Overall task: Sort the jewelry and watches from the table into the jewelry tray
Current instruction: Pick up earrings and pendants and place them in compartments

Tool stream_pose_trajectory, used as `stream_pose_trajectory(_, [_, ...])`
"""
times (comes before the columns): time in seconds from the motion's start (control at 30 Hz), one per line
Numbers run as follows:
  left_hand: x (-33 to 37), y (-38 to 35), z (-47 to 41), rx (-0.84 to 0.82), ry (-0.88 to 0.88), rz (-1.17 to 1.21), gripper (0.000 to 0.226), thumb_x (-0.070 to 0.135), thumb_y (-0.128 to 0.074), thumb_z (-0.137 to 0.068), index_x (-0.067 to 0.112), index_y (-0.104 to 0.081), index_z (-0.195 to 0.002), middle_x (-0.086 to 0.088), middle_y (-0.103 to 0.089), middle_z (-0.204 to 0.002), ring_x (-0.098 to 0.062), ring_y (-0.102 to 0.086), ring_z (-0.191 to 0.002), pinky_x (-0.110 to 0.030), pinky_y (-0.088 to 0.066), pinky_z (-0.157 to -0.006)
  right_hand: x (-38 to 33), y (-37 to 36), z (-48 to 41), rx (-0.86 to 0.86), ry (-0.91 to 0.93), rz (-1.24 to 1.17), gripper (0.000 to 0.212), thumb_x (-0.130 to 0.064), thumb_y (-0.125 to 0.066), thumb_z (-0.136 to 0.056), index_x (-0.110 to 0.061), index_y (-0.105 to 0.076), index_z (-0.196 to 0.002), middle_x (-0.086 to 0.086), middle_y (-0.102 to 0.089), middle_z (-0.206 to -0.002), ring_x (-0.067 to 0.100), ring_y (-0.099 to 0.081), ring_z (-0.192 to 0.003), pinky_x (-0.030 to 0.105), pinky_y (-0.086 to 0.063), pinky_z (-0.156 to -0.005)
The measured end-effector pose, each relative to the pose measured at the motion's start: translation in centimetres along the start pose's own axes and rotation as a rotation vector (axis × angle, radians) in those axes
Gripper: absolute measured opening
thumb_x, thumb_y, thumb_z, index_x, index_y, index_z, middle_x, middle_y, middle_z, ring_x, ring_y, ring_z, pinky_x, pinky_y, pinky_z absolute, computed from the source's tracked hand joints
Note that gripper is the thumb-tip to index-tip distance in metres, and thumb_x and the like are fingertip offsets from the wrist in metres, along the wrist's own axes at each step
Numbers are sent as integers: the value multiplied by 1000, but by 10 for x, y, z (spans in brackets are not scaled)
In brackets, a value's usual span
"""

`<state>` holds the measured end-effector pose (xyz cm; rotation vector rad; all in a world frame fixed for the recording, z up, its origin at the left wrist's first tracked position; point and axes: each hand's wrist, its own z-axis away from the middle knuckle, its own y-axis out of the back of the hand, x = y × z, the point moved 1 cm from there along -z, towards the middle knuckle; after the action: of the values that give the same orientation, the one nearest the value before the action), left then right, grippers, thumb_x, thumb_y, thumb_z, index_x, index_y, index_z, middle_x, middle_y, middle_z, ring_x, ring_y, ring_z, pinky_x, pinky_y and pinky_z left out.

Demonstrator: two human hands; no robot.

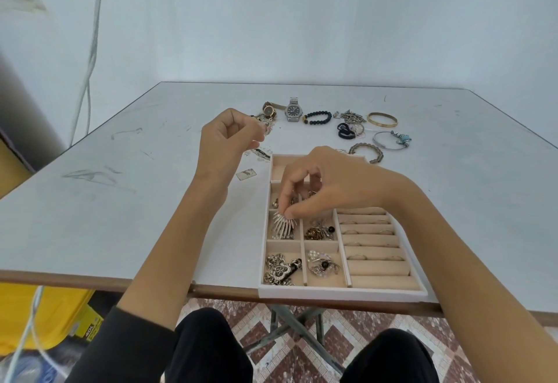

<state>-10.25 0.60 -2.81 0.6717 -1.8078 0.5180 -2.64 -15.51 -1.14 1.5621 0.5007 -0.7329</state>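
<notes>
A spiky silver piece [283, 227] hangs into a left-hand compartment of the tray [341, 293], pinched at its top by the fingers [285, 201] of the right hand [326, 183]. The left hand [223, 141] hovers beyond the tray's far left corner, fingers curled; whether it holds anything I cannot tell. Beyond the tray, watches [294, 110] and bracelets [382, 119] lie on the scuffed white tabletop [120, 201]. Behind them is a pale wall [302, 20], and below the tray's near edge a patterned tile floor [302, 352].
</notes>
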Motion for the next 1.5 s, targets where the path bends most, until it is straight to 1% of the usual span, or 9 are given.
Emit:
stream_pose_trajectory(0.17, [-1, 0, -1, 0, 2, -20, 6, 10, -64, -77, 6, -62, -80, -7, -65, -76, -18, -61, -77, -34, -54, -83, 1, -3, -3, -6, -11, 62, 7, -15, -77, -76, -20, -77, -80, -4, -68, -80, 33, -55, -72, 29, -44, -61])
stream_pose_trajectory(0.37, [1, -1, 0, -9, 8, -25, 7, 11, -64, -74, 7, -62, -79, -11, -66, -79, -17, -61, -76, -32, -54, -82, 1, -5, -4, -23, -27, 83, 8, -18, -78, -76, -22, -77, -82, 1, -68, -79, 35, -55, -72, 41, -46, -64])
stream_pose_trajectory(0.67, [2, -2, 2, -28, 9, -40, 7, 4, -66, -82, 9, -61, -78, -9, -65, -77, -18, -61, -74, -31, -53, -81, 2, -4, -4, -30, -27, 86, 5, -20, -78, -76, -20, -78, -81, 6, -69, -80, 33, -55, -73, 43, -46, -65])
stream_pose_trajectory(0.83, [3, -3, 3, -56, 11, -48, 10, 3, -67, -82, 12, -63, -78, 6, -67, -68, -15, -61, -71, -28, -52, -78, 0, 3, 3, 27, -11, 1, 7, -18, -75, -81, -12, -77, -84, 3, -69, -81, 2, -46, -60, 13, -37, -57])
stream_pose_trajectory(1.03, [5, -2, 3, -51, 18, -27, 11, 6, -68, -83, 15, -65, -78, 9, -68, -68, -14, -61, -72, -27, -53, -79, 18, 16, 23, 375, -107, 79, 10, -25, -67, -87, -26, -73, -95, -14, -68, -90, -2, -58, -78, 11, -41, -67])
stream_pose_trajectory(1.17, [6, -2, 4, -60, 25, -19, 8, 8, -68, -83, 14, -66, -80, 8, -68, -70, -13, -61, -71, -27, -52, -79, 36, 12, 53, 644, -249, 33, 22, -23, -55, -94, -33, -68, -110, -19, -61, -114, -9, -51, -105, 16, -40, -89])
stream_pose_trajectory(1.23, [7, -2, 5, -80, 31, -28, 7, 9, -69, -83, 15, -67, -82, 8, -70, -73, -13, -61, -72, -28, -52, -80, 43, 7, 67, 715, -280, 27, 34, -14, -46, -98, -34, -63, -119, -20, -56, -127, -14, -44, -114, 5, -32, -94])
stream_pose_trajectory(1.33, [8, -2, 8, -162, 31, -69, 6, 12, -70, -83, 17, -70, -85, 7, -70, -76, -11, -61, -74, -27, -50, -82, 49, 0, 88, 786, -382, 26, 48, -4, -35, -99, -35, -54, -131, -27, -45, -130, -31, -35, -103, -10, -20, -83])
stream_pose_trajectory(1.5, [11, -7, 14, -305, 31, -112, 7, 13, -73, -81, 16, -72, -87, 3, -70, -79, -8, -63, -79, -19, -50, -82, 58, -22, 108, 590, -596, 298, 47, -18, -27, -103, -31, -30, -148, -11, -25, -155, 4, -17, -143, 28, -7, -119])
